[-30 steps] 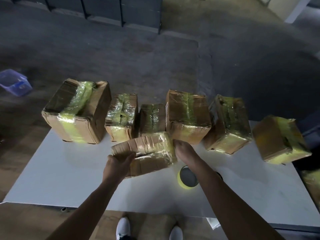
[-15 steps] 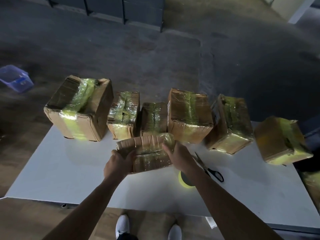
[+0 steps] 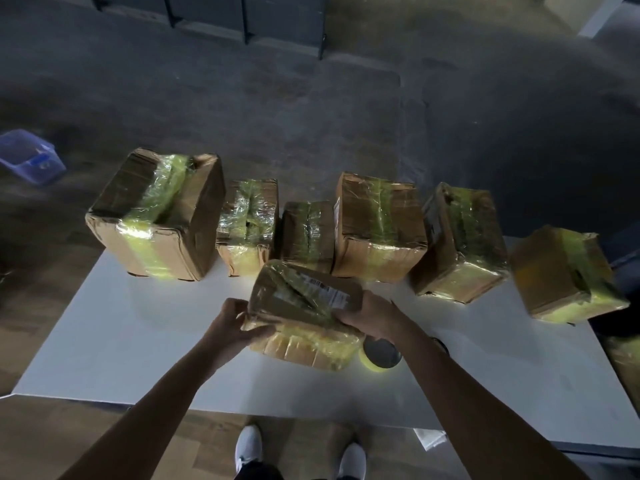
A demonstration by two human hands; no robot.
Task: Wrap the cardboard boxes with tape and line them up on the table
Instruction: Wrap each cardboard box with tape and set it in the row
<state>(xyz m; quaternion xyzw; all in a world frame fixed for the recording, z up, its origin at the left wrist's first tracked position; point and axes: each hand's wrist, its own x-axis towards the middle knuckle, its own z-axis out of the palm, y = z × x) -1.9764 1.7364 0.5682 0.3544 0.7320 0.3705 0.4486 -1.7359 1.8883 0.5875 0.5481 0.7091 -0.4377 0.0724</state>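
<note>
Now the small taped box (image 3: 304,308), fingers of the left hand (image 3: 231,322) and right hand (image 3: 367,315) curled round its ends, has been tipped label-side up just beside the yellow tape roll (image 3: 380,355), seemingly ready for the row of wrapped boxes (image 3: 379,233)

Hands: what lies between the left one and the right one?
In the head view, a tape-wrapped cardboard box, gripped at its ends by the left hand and right hand.

We saw a dim room: grey concrete floor (image 3: 277,98), dark cabinets (image 3: 207,8) beyond, a blue bin (image 3: 29,155) at left.
</note>
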